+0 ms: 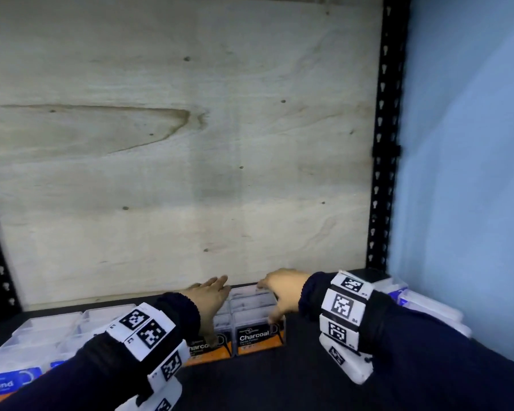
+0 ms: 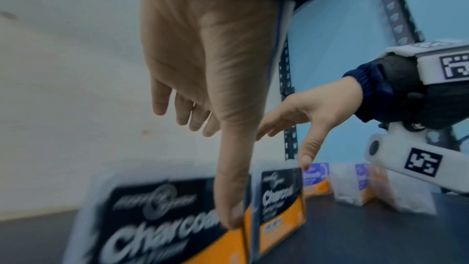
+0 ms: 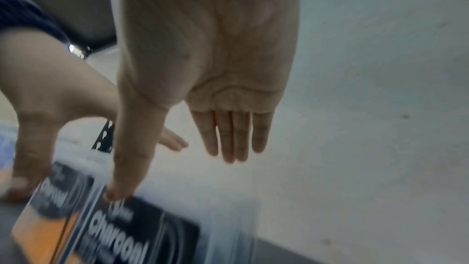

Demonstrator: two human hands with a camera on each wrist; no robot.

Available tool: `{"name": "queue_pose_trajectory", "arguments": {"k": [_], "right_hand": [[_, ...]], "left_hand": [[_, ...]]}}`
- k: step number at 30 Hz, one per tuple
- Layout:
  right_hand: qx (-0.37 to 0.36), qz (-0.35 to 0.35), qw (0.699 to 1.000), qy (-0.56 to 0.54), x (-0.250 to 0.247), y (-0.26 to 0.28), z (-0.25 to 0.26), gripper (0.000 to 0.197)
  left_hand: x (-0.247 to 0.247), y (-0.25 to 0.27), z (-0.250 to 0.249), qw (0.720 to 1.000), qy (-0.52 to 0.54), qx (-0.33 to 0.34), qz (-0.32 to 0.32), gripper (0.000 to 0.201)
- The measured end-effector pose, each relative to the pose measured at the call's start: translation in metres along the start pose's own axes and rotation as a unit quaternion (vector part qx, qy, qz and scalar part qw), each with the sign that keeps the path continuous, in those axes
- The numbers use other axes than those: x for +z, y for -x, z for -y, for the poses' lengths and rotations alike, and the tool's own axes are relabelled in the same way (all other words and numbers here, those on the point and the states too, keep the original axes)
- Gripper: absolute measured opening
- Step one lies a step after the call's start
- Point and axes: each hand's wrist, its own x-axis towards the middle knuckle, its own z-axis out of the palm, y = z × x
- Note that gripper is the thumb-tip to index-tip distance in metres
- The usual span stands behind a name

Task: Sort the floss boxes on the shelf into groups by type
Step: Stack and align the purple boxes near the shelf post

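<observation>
Two rows of clear floss boxes with black-and-orange "Charcoal" labels stand side by side on the dark shelf [image 1: 279,381]. My left hand [image 1: 215,310] reaches over the left Charcoal row [image 1: 208,348] with straight fingers; its thumb [image 2: 230,198] touches the front label of that box [image 2: 157,218]. Over the right Charcoal row [image 1: 258,336] my right hand [image 1: 272,301] is stretched flat. Its thumb [image 3: 132,160] touches the top front edge of the box [image 3: 142,228]. In both wrist views the fingers hang straight above the boxes without curling round them.
Clear boxes with blue "Round" labels [image 1: 9,381] fill the shelf's left side. More blue-labelled boxes [image 1: 422,304] lie at the far right by the blue wall. A plywood back panel [image 1: 175,143] and a black perforated post [image 1: 386,143] close the shelf.
</observation>
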Motion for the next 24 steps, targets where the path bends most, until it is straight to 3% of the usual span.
{"name": "queue_pose_trajectory", "arguments": {"k": [4,11,17,24], "right_hand": [[0.032,-0.039,0.998,0.031,-0.031,0.036,-0.034,0.052],[0.139,-0.044,0.989,0.035,-0.056,0.073,-0.11,0.049],[0.186,0.061,0.98,0.035,-0.033,0.067,-0.166,0.049],[0.185,0.122,0.975,0.022,-0.011,0.049,-0.2,0.053]], "left_hand": [[-0.04,-0.001,-0.02,0.997,-0.005,0.044,-0.059,0.067],[-0.095,-0.038,-0.069,0.988,-0.006,0.099,-0.12,0.05],[-0.108,-0.084,-0.113,0.982,-0.03,0.172,-0.066,0.046],[-0.108,-0.127,-0.145,0.975,-0.065,0.209,0.04,0.058]]}}
